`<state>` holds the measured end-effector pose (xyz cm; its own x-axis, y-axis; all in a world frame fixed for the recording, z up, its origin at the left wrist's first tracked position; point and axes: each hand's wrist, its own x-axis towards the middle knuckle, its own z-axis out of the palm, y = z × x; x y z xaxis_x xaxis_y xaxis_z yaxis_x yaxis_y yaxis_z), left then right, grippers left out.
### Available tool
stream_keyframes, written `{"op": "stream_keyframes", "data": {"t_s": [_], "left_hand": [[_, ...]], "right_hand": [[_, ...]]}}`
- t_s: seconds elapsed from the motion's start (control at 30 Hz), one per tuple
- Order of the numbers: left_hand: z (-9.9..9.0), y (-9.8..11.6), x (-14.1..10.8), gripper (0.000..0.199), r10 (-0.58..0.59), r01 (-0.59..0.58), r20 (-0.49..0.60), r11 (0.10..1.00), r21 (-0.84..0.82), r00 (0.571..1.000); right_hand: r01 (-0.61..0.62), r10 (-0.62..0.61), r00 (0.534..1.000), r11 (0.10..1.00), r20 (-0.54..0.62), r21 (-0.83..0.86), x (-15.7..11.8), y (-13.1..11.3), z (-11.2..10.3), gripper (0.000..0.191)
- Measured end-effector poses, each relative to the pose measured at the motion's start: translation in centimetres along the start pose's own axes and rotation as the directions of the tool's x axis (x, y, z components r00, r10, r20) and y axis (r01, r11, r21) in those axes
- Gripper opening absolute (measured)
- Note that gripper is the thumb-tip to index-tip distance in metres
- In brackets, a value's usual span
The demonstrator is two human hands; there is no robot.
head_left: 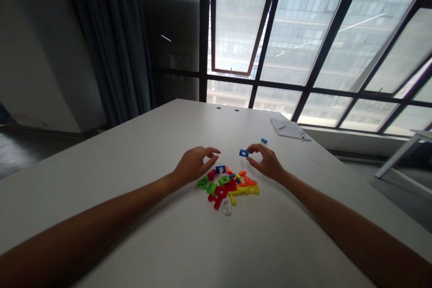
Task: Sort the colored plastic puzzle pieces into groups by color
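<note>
Between thumb and fingers, my right hand (pixel 267 161) grips a blue plastic piece (pixel 243 153) with an opening in its middle, held above the table. My left hand (pixel 195 163) hovers at the left of the pile, thumb and fingers apart with nothing between them. Just below both hands lies a heap of small plastic pieces, among them a red piece (pixel 221 191), a green piece (pixel 212 188), a yellow piece (pixel 253 190), an orange piece (pixel 248 179) and a white piece (pixel 226 207). Another blue piece (pixel 264 141) sits alone beyond my right hand.
A white table (pixel 141 144) carries everything. Toward its far right lie white papers (pixel 288 128) with a pen (pixel 303 135) on them. Two dark round holes show near the far edge. Windows and a dark curtain (pixel 111 45) stand behind; a white-legged table is at the right.
</note>
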<state>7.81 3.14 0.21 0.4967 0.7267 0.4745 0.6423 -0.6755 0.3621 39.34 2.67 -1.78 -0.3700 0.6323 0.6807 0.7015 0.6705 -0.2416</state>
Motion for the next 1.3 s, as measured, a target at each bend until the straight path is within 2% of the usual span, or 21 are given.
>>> {"op": "stream_keyframes", "data": {"t_s": [0.1,0.17,0.27,0.4,0.57,0.63,0.7,0.8,0.9,0.93,1.0,1.1,1.2,1.3], "left_hand": [[-0.1,-2.5,0.5,0.033,-0.069,0.067,0.025,0.995,0.074,0.997],[0.2,-4.0,0.6,0.034,-0.124,0.120,0.043,0.988,0.101,0.991],[0.8,-5.3,0.6,0.035,-0.171,0.162,0.073,0.981,0.109,0.983],[1.4,-5.2,0.5,0.033,-0.143,0.132,0.098,0.985,0.107,0.985],[1.5,-4.3,0.2,0.031,-0.090,0.076,0.117,0.990,0.118,0.989],[1.6,-4.3,0.1,0.031,-0.071,0.056,0.119,0.991,0.125,0.990],[1.6,-4.4,0.1,0.030,-0.052,0.036,0.119,0.990,0.133,0.992],[1.7,-4.4,0.1,0.030,-0.017,0.002,0.122,0.992,0.123,0.992],[1.7,-4.1,0.2,0.029,0.009,-0.017,0.142,0.998,0.054,0.990],[1.7,-3.8,0.2,0.030,0.015,-0.020,0.147,0.999,0.028,0.989],[1.8,-3.2,0.4,0.032,0.039,-0.039,0.150,0.999,-0.006,0.988],[2.2,-2.3,0.8,0.035,0.117,-0.114,0.184,0.993,-0.023,0.976],[2.7,-1.9,1.0,0.034,0.129,-0.116,0.214,0.991,-0.073,0.968],[2.9,-1.9,1.0,0.031,0.113,-0.072,0.246,0.983,-0.168,0.963]], "right_hand": [[-0.184,0.188,0.982,0.962,-0.001,-0.200,-0.7,4.6,-0.8,0.022],[-0.325,0.345,0.939,0.874,-0.009,-0.361,-1.2,7.3,-1.5,0.021],[-0.412,0.453,0.891,0.788,-0.024,-0.457,-2.1,10.2,-2.6,0.018],[-0.461,0.532,0.847,0.728,-0.007,-0.508,-3.0,12.1,-3.0,0.025],[-0.465,0.557,0.831,0.701,0.008,-0.542,-3.2,12.3,-2.7,0.040],[-0.460,0.543,0.840,0.702,-0.010,-0.544,-3.0,11.6,-2.8,0.049],[-0.425,0.482,0.876,0.750,-0.021,-0.507,-2.5,10.6,-2.8,0.052],[-0.305,0.345,0.938,0.860,0.026,-0.410,-1.0,7.9,-2.1,0.035],[-0.178,0.223,0.965,0.942,0.135,-0.286,0.6,3.8,-0.6,0.022],[-0.133,0.163,0.972,0.976,0.170,-0.175,1.0,2.2,0.0,0.022],[-0.089,0.088,0.968,0.996,0.237,-0.006,1.6,-1.1,1.0,0.023],[-0.103,0.068,0.937,0.991,0.342,0.083,1.8,-4.9,1.9,0.030],[-0.122,0.072,0.896,0.989,0.439,0.086,1.5,-7.0,2.2,0.042],[-0.177,0.111,0.873,0.980,0.475,0.096,1.3,-7.7,2.3,0.047]]}}
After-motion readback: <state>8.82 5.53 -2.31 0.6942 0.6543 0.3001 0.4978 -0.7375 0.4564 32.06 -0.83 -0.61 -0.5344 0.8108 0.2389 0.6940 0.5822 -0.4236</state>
